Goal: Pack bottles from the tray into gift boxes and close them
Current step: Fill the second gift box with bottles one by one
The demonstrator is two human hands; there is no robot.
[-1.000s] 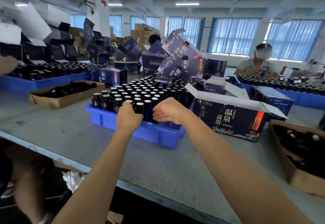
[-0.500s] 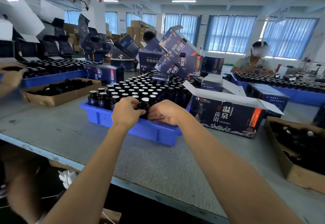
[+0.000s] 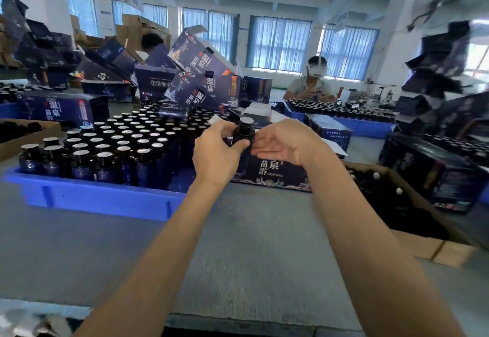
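the bottle point(image 3: 243, 133) stands upright between the two hands, cap on top, its long axis vertical, lifted clear of the blue tray point(image 3: 92, 197), which lies off to the left of the left hand point(image 3: 217, 152) with its rows of other bottles. the left hand has its fingers and thumb curled round the bottle's left side and seems to carry it. the right hand point(image 3: 287, 143) lies against the bottle's right side with its fingers nearly straight, by the look of it a steadying touch and no grip. the gift box point(image 3: 270, 171) sits just under and beyond both hands, its printed front showing below the wrists; the hands hide its opening, so how the flaps stand cannot be told. the next move is probably straight down and slightly away, cap kept up, so the bottle's base meets the opening squarely. both hands are about equally near the box, the left one doing the holding.
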